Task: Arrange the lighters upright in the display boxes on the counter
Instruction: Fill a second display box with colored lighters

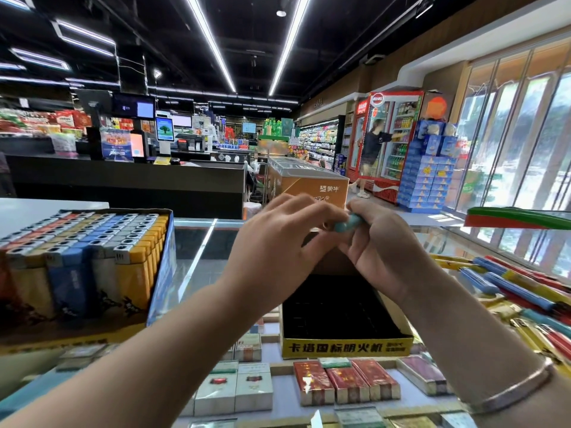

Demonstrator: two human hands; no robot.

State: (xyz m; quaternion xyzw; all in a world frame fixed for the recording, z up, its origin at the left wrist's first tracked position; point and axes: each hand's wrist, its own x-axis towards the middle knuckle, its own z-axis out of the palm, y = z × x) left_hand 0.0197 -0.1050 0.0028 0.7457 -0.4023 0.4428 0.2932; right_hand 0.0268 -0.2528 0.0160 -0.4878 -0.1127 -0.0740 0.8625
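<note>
Both my hands are raised above the glass counter and meet on one light blue lighter (349, 225). My right hand (378, 245) grips it in curled fingers, and my left hand (278, 242) pinches its left end with its fingertips. Directly below stands a yellow display box (346, 347) with a dark, empty-looking inside. A blue display box (162, 270) on the left is packed with upright lighters (83, 242) in yellow, blue, white and orange. A pile of loose lighters (525, 291) lies on the counter at the right.
The glass counter (197, 257) covers rows of cigarette packs (346, 384). A green and red object (519, 217) sits at the far right edge. Beyond are a black checkout counter (123, 180), an orange freezer (309, 183) and a person at a drinks fridge (374, 146).
</note>
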